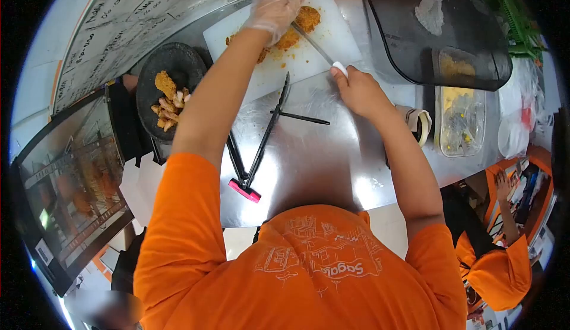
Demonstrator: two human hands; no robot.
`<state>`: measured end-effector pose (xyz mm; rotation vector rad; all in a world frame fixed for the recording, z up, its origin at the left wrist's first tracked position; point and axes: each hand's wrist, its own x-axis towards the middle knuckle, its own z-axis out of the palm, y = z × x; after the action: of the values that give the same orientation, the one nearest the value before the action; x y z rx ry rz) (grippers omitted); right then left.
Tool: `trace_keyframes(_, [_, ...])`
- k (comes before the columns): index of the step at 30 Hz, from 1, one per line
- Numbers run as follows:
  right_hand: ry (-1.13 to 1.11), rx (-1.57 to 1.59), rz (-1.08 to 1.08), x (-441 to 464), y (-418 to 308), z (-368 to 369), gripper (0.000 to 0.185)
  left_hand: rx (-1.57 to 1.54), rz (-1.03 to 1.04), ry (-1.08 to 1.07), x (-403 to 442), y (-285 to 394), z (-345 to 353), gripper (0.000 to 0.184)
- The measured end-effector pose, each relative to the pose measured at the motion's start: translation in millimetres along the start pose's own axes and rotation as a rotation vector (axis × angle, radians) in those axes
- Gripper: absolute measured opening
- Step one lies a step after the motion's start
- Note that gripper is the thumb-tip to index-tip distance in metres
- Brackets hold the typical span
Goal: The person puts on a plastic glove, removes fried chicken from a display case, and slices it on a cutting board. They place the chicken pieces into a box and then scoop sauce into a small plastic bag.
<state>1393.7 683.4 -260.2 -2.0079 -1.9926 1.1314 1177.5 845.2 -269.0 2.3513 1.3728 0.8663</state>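
My left hand [276,8], in a clear plastic glove, is closed over the fried chicken [307,19] at the far side of a white cutting board [331,45]; its fingertips are partly hidden. Golden-brown pieces and crumbs lie around it. Wrapped round the white handle of a knife [314,46], my right hand [359,91] is bare. The blade slants up and left, its tip beside the chicken. Closer to me on the steel table [314,158] lie black tongs [261,146] with a pink end, one arm partly behind my left forearm. A thin black stick [304,118] touches or passes near them.
At left, a dark stone dish [147,95] holds cut chicken pieces, near a glass display case [71,175]. A lettered whiteboard [130,21] stands behind. At right are a dark translucent lid [409,45], a clear food box [460,122] and plastic bags [516,104]. Another person's orange sleeve [502,273] shows lower right.
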Motion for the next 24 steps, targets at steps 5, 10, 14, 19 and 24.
trace_keyframes(5, [-0.035, 0.313, 0.011, -17.6, 21.1, 0.4, 0.063, 0.020, -0.438, 0.005, -53.2, 28.9, -25.8, 0.065])
trace_keyframes(10, [0.105, 0.547, 0.137, -51.6, 26.4, 1.3, 0.061, 0.437, -0.354, -0.313, -47.7, 34.9, -14.0, 0.072])
trace_keyframes(14, [-0.003, 0.772, 0.305, -67.8, 15.9, -10.1, 0.061, 0.417, -0.445, -0.514, -42.4, 24.9, -9.9, 0.075])
trace_keyframes(19, [0.068, 0.766, 0.125, -76.1, 27.2, -5.6, 0.061, -0.047, -0.419, -0.272, -64.0, 21.9, -20.2, 0.074])
trace_keyframes(24, [0.035, 0.730, 0.151, -75.3, 29.3, 2.6, 0.062, -0.073, -0.397, -0.222, -68.6, 23.1, -25.5, 0.077])
